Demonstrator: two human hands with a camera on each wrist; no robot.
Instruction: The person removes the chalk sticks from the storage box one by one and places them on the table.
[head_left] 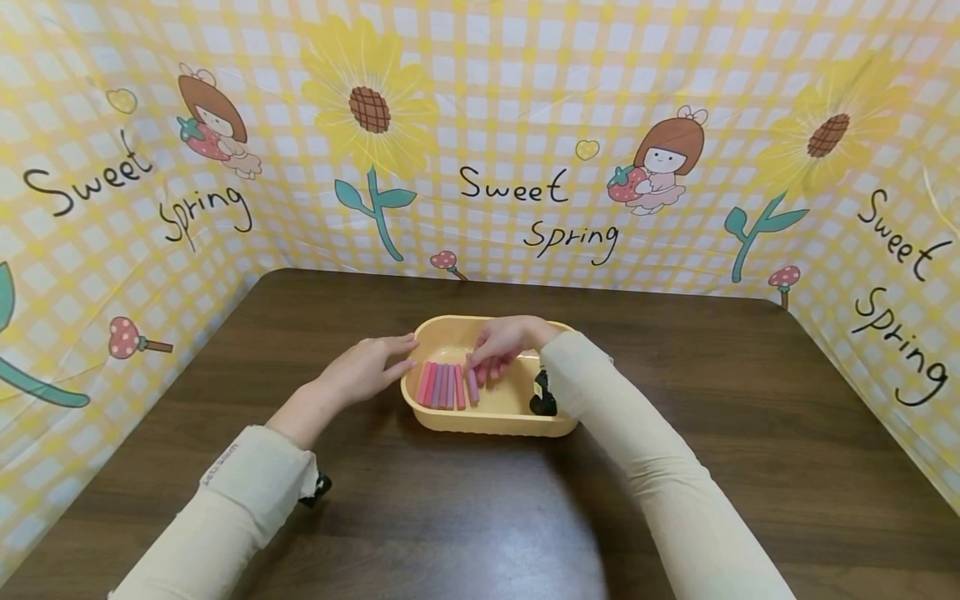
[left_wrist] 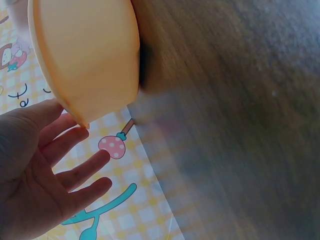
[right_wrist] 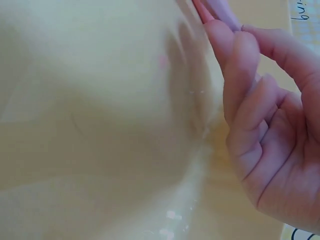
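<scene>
A yellow oval plastic basin stands on the table. Inside its left part lies a row of slim pink and purple sticks, side by side. My right hand reaches over the far side into the basin and pinches a purple stick between thumb and fingertips, just right of the row. In the right wrist view the purple stick shows at the top, beside a pink one. My left hand touches the basin's left end, its fingers extended; in the left wrist view fingertips meet the rim.
The dark wooden table extends around the basin. A yellow checked cloth with flowers and lettering surrounds it at the back and both sides. A black wrist device overlaps the basin's right part in the head view.
</scene>
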